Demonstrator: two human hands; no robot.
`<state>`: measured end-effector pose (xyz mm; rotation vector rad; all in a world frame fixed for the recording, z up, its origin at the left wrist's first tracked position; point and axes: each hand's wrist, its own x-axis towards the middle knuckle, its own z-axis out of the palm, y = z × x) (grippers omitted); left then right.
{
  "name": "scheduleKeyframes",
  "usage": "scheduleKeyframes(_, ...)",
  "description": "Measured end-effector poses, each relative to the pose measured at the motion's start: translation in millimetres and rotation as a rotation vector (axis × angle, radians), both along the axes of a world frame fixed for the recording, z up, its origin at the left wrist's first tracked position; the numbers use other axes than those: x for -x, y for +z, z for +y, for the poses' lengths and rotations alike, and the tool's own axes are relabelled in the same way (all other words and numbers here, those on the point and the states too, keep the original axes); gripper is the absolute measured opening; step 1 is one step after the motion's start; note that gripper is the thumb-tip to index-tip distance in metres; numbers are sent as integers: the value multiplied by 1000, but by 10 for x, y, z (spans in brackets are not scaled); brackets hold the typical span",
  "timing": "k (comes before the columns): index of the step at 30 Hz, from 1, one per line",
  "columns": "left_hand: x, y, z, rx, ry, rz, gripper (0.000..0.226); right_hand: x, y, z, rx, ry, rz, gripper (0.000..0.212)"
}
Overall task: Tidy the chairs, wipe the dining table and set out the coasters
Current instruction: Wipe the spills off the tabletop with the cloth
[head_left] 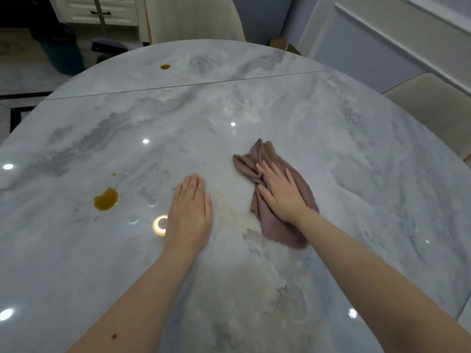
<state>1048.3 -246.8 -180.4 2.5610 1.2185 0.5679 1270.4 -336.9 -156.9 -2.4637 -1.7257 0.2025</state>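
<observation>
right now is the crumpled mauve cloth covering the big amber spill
No, the crumpled mauve cloth lies under the right hand, apart from the big amber spill.

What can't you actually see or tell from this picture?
- Table under the cloth, head view: covered by cloth and right hand.
- Coasters: none in view.
- Chairs: cut off by the table's edge and the frame.
- Under the left hand: hidden by the flat palm.
</observation>
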Motion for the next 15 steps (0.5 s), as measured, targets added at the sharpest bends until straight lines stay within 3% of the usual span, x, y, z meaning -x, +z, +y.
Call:
scheduleKeyframes(3,-2,-28,16,-31,0,12,54,20,-27,578,29,-114,-18,56)
scheduleKeyframes(7,0,-44,34,-35,-14,9,54,443,-30,902,24,31,-18,57)
scheduleKeyframes(15,39,76,1,149,-23,-222,49,977,-68,-37,-59,199,-19,64)
